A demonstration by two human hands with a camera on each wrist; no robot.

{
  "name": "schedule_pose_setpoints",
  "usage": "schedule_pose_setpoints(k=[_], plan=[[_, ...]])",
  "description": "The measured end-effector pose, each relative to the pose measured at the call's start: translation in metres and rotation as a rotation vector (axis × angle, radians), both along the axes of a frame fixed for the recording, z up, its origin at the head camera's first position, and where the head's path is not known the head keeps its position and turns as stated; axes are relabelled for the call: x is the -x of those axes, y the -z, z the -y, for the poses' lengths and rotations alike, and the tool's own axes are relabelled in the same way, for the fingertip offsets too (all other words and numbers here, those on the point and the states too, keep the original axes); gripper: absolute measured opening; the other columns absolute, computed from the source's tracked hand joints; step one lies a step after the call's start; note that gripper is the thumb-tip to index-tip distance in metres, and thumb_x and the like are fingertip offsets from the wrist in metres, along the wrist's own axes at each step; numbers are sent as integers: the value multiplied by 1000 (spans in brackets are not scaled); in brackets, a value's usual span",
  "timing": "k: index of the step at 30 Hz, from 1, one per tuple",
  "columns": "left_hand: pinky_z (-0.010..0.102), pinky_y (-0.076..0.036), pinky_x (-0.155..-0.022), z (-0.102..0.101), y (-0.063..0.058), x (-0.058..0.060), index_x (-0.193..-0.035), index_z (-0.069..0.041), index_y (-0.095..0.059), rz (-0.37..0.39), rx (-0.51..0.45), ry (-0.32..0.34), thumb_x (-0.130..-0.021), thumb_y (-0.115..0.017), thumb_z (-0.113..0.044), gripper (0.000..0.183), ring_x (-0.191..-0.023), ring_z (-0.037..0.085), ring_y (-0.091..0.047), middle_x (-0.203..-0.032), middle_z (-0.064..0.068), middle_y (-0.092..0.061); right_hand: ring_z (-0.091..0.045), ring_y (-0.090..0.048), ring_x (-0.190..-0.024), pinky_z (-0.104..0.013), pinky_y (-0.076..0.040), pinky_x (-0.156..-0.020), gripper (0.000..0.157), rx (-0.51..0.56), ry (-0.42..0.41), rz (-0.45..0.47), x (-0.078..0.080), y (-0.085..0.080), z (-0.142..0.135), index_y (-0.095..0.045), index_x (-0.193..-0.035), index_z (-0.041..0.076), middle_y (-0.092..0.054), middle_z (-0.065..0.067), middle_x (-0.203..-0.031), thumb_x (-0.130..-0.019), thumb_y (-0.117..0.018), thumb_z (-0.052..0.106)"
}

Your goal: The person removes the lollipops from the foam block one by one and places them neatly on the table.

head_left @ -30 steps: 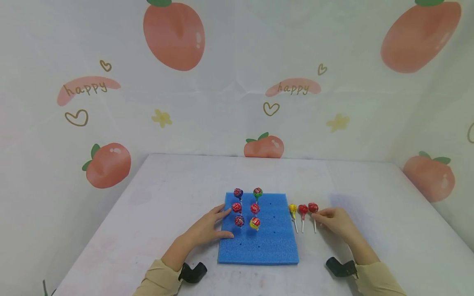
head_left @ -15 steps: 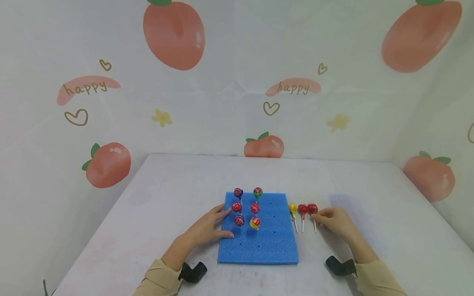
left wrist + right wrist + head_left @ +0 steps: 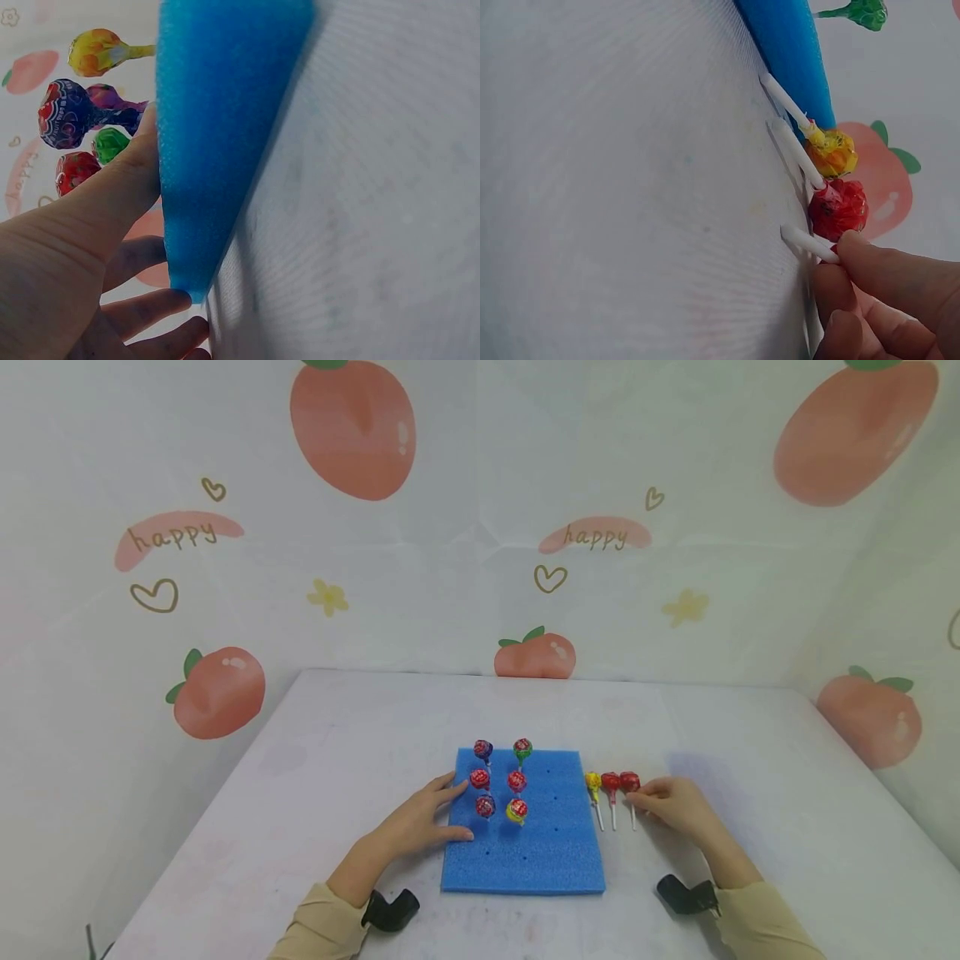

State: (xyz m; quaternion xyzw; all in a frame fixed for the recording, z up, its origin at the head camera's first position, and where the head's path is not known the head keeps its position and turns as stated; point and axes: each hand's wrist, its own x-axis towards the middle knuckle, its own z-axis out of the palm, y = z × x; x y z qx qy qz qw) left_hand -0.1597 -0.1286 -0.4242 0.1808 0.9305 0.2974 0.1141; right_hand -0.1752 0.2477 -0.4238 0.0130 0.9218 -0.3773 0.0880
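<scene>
A blue foam board (image 3: 558, 860) lies on the table with several wrapped lollipops upright in its left part, among them a green one (image 3: 522, 748) and a yellow-and-red one (image 3: 517, 811). My left hand (image 3: 416, 822) rests along the board's left edge, fingers spread and thumb on its top. Right of the board, three lollipops lie in a row: a yellow one (image 3: 593, 783), a red one (image 3: 611, 783) and a second red lollipop (image 3: 629, 782). My right hand (image 3: 678, 806) pinches this last one between thumb and forefinger, just below its head; its white stick (image 3: 806, 243) points toward me.
Small holes dot the board's right side and front part. The white table (image 3: 337, 735) reaches back to a printed backdrop cloth (image 3: 450, 568). A black wrist mount (image 3: 392, 912) sits at the left wrist and another black mount (image 3: 686, 896) at the right.
My right hand has slid slightly left with the pinched lollipop, and the middle red lollipop has shifted a little left too. The left hand and board stay put.
</scene>
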Motion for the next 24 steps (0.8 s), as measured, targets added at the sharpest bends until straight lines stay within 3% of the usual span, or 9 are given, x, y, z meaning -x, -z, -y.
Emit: schedule_pose_setpoints(k=[24], plan=[[57,-33,-108,0,-2,0,-141,-12,-42,11,-2,-5,-78,-72,-42,76,-139,40,-29,-151,17,-30,-14,-51,-66,-25,-42,-56,33,-21,27,28,-2,-6,-3,-67,-93,-4,-63,-1,-70,-86,-66,28]])
